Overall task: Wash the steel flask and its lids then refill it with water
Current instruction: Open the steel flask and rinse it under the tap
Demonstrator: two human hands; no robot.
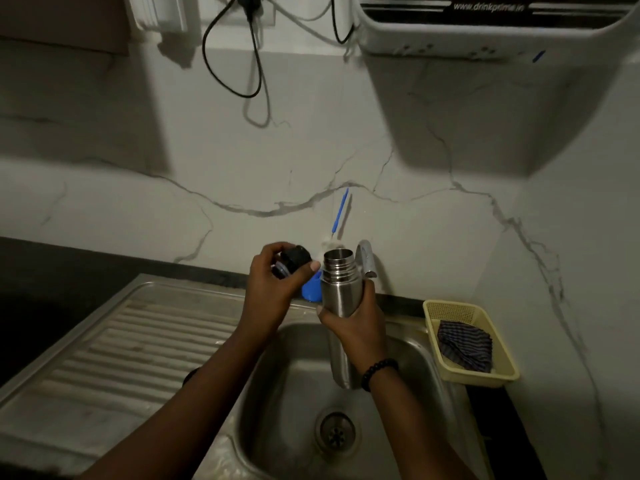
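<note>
Over the sink (pixel 408 368) | right hand (pixel 358 329) wraps the steel flask (pixel 337 289), mouth open, near upright | left hand (pixel 273 289) pinches the black lid (pixel 294 259) left of it | risk: wet steel slides through the one-handed hold, or lid drops toward the drain (pixel 335 433)

Open steel flask (pixel 337 296) upright above the sink basin, black lid (pixel 294 258) off, just left

Only one text can be read: "www.drinkprime.in", white letters on the dark front panel of the white water purifier (pixel 485 26), at upper right of the frame, approx. at top edge. No other labels, nos. or signs are legible.
</note>
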